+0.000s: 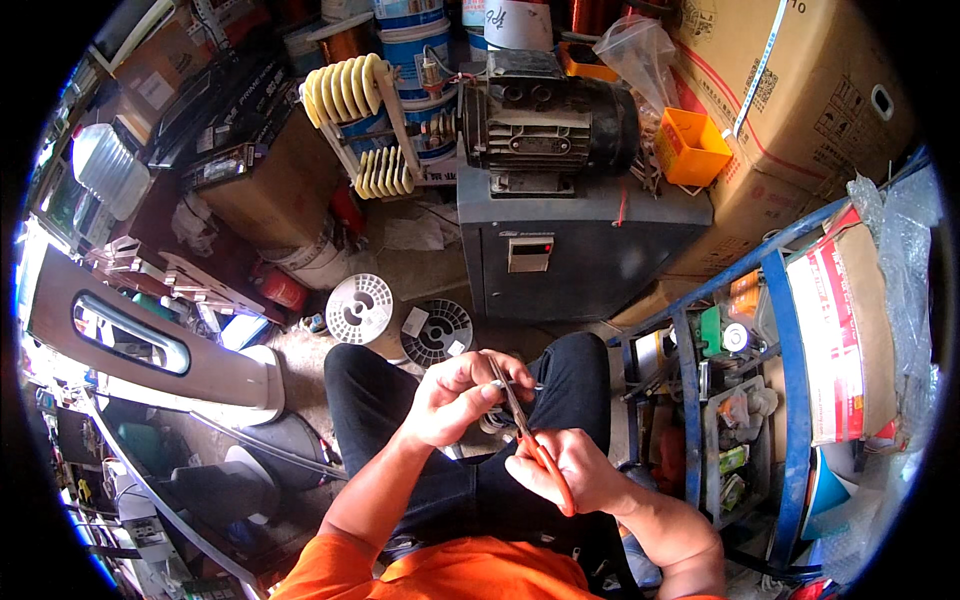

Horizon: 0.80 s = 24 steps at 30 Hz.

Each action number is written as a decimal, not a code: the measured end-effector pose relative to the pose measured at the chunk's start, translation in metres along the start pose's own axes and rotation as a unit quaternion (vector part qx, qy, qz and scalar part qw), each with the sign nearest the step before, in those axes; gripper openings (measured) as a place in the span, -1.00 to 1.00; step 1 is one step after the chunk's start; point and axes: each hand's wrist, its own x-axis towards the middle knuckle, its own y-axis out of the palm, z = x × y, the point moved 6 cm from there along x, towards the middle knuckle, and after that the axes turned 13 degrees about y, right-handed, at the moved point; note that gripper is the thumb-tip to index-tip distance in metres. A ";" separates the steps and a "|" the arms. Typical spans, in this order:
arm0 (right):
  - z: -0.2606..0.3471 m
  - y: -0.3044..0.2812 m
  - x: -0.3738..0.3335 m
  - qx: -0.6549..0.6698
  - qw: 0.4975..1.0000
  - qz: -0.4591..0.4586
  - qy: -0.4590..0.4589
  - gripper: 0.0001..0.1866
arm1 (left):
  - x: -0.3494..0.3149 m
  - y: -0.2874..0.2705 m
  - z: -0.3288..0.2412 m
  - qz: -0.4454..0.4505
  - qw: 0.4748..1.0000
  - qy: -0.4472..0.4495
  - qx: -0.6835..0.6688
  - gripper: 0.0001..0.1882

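My right hand (572, 464) is wrapped round the orange handles of a pair of scissors (517, 412). The metal blades point up and to the left, over my lap, and reach the fingers of my left hand (452, 396). That hand is closed, thumb against fingers, with a small whitish bit showing by the thumb tip beside the blades. What it pinches is too small to name. A thin light piece sticks out to the right of the left fingertips. Below the hands, between my dark-trousered legs, some small light-coloured things are partly hidden.
A black electric motor (545, 125) stands on a dark grey cabinet (570, 260) ahead. Left of it is a frame of cream coil formers (345, 90). Two spools, one white (360, 308) and one black (437, 332), sit before my knees. A blue metal rack (790, 350) stands close at right.
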 end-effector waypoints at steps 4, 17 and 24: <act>-0.001 0.000 0.000 -0.012 1.000 0.009 0.016 -0.84 | 0.000 -0.001 -0.004 0.007 1.000 0.025 0.007 -0.87; -0.012 0.018 -0.015 0.305 0.918 0.189 0.168 -0.72 | 0.007 0.007 -0.033 -0.021 0.892 0.172 0.418 -0.97; -0.017 0.020 -0.014 0.347 0.895 0.210 0.184 -0.71 | 0.010 0.012 -0.039 -0.005 0.845 0.191 0.499 -0.90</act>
